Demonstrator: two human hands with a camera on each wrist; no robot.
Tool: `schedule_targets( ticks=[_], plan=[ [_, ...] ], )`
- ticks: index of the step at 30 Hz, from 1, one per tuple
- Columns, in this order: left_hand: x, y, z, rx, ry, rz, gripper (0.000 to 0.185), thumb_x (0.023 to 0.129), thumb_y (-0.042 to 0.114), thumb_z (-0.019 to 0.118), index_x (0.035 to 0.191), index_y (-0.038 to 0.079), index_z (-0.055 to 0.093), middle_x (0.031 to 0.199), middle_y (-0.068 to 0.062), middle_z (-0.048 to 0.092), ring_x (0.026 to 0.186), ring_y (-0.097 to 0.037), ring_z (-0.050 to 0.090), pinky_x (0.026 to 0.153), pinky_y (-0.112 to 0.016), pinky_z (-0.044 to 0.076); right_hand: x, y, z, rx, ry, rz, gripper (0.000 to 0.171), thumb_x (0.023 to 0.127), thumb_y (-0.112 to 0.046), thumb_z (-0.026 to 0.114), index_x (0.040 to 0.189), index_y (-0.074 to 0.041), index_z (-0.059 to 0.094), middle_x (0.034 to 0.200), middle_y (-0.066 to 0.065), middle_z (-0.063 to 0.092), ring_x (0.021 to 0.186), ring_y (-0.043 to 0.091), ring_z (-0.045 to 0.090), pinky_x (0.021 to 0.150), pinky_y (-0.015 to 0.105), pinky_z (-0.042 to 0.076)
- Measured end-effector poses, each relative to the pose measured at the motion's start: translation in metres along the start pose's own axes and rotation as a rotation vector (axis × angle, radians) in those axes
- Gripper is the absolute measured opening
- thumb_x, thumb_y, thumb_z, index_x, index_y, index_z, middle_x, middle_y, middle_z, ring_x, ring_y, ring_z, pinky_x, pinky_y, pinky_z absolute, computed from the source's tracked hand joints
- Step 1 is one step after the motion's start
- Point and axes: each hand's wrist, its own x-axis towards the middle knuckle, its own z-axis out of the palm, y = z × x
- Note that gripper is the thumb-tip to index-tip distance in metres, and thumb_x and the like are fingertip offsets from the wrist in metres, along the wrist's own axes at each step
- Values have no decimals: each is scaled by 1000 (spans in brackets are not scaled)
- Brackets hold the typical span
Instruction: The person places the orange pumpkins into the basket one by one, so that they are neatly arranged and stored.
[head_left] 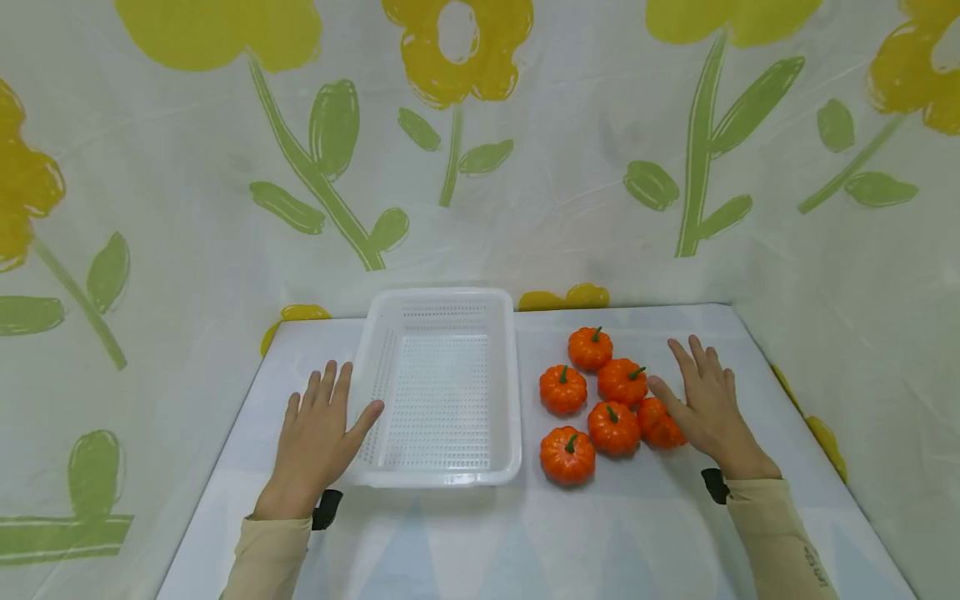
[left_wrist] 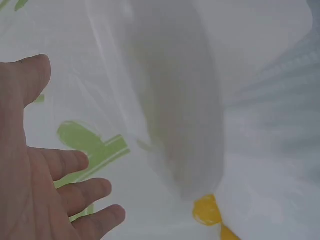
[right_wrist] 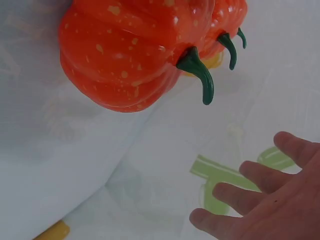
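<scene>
A white perforated basket (head_left: 442,462) sits on the table, nothing inside it. My left hand (head_left: 318,429) lies flat just left of the basket, fingers straight, thumb touching its left wall; its palm (left_wrist: 35,195) fills the lower left of the left wrist view. Several small orange pumpkins (head_left: 613,427) with green stems cluster right of the basket. My right hand (head_left: 705,404) rests flat on the table beside them, fingers spread, thumb against the rightmost pumpkin (head_left: 660,425). A pumpkin (right_wrist: 130,50) looms large in the right wrist view, above my fingers (right_wrist: 260,200).
The table (head_left: 465,542) is covered with a pale cloth. A white sheet printed with yellow flowers and green stems (head_left: 697,158) hangs on the back and both sides. The basket's wall (left_wrist: 175,100) is blurred in the left wrist view.
</scene>
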Motion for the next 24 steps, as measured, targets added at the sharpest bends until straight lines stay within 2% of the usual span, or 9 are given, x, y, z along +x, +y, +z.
schedule_targets(
  ticks=[4,14,20,24],
  plan=[
    [-9,2,-3,8,21,25,90,101,64,42,158,-4,26,160,-29,28,146,-50,24,113,-71,19,-1,2,-1,24,-10,-1,77,105,-45,49,160,0,20,163,34,4,145,62,-2,110,79,-5],
    [-44,3,-2,30,-30,16,98,97,68,49,154,-9,30,157,-30,32,143,-52,30,111,-71,25,-12,18,-9,138,-47,43,79,104,-43,53,162,-5,14,166,28,1,148,57,-2,112,78,0],
    [-57,1,7,16,-32,3,101,93,71,53,151,-10,34,155,-31,35,141,-52,32,109,-70,28,-21,29,-12,156,-63,72,85,100,-43,61,162,-5,17,165,28,11,147,56,10,109,80,14],
    [-61,-2,12,-3,-27,9,101,93,70,55,151,-11,35,155,-31,36,141,-52,33,109,-67,29,-27,33,-10,170,-117,106,89,97,-45,67,161,-5,19,161,30,22,143,55,21,106,79,23]
  ],
)
